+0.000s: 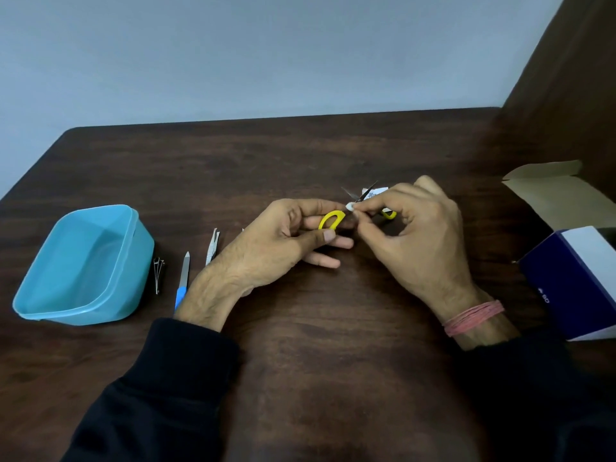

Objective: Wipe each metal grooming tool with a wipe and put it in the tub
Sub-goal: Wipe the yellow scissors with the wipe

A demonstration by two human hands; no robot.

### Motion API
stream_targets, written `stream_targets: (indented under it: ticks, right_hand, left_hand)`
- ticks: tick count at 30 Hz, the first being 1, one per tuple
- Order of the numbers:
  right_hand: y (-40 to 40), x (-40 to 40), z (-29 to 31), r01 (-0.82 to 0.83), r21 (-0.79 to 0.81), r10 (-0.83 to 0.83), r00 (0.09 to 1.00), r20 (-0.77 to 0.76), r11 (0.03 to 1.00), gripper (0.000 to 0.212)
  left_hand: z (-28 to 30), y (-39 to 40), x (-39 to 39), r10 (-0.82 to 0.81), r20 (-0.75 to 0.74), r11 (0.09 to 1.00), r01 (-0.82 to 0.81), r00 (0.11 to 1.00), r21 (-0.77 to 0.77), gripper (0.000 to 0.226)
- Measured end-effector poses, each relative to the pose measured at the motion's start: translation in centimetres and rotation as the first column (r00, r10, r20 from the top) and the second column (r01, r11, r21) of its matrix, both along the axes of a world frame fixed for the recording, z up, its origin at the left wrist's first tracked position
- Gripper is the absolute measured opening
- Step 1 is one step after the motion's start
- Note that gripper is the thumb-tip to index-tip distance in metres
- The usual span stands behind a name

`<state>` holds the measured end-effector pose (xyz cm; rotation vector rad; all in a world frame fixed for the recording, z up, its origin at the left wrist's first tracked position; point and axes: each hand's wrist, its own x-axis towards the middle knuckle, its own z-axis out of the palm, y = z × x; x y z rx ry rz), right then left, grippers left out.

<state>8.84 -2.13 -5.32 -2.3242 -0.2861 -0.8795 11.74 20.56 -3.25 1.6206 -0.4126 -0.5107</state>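
Small scissors (331,220) with yellow handles are held above the table's middle, their blades spread and pointing away from me. My left hand (283,241) grips one yellow handle loop. My right hand (416,235) pinches a small white wipe (350,206) against the blades near the pivot; the second yellow loop (389,214) peeks out under its fingers. A light blue plastic tub (83,265) stands at the left with nothing in it. Between tub and left hand lie a nail clipper (159,271), a blue-handled nail file (182,281) and tweezers (212,246).
A torn wipe sachet (375,192) lies just behind the scissors. An open cardboard box (560,195) and a dark blue and white box (576,281) sit at the table's right edge. The dark wooden table (300,328) meets a pale wall at the back.
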Motion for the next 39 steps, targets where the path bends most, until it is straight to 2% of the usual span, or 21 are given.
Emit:
stream_targets:
  ticks: [5, 12, 17, 21, 28, 33, 39]
  right_hand:
    - [0.1, -0.2, 0.0, -0.02, -0.006, 0.02, 1.0, -0.005, 1.0, 0.005]
    - [0.2, -0.1, 0.0, 0.013, 0.016, -0.013, 1.0, -0.021, 1.0, 0.005]
    - [0.2, 0.0, 0.0, -0.003, 0.03, 0.004, 0.999, -0.052, 1.0, 0.005]
    - [0.1, 0.1, 0.1, 0.006, 0.034, -0.004, 0.998, -0.062, 0.999, 0.006]
    - [0.2, 0.0, 0.2, -0.042, 0.034, 0.044, 0.996, -0.079, 0.999, 0.006]
    - [0.2, -0.3, 0.2, -0.05, 0.046, 0.053, 0.997, -0.062, 0.998, 0.009]
    - [0.4, -0.7, 0.6, -0.099, -0.009, 0.099, 0.995, 0.032, 0.995, 0.007]
  left_hand:
    - [0.6, -0.4, -0.4, 0.016, -0.017, 0.999, -0.015, 1.0, 0.035, 0.027]
    - [1.4, -0.7, -0.5, 0.047, -0.094, 0.998, -0.043, 0.994, 0.039, 0.042]
    - [1.2, -1.1, -0.6, 0.098, -0.014, 0.989, -0.096, 0.995, 0.11, 0.036]
    - [1.0, -1.1, -0.5, 0.161, 0.113, 0.961, -0.182, 0.98, 0.207, 0.038]
    - [0.9, -1.3, -0.6, 0.14, 0.172, 0.93, -0.189, 0.975, 0.315, 0.037]
    - [0.7, -1.1, -1.1, 0.063, 0.242, 0.947, -0.135, 0.968, 0.293, 0.034]
    - [0.7, -1.0, -1.2, 0.089, 0.282, 0.951, -0.166, 0.955, 0.263, 0.033]
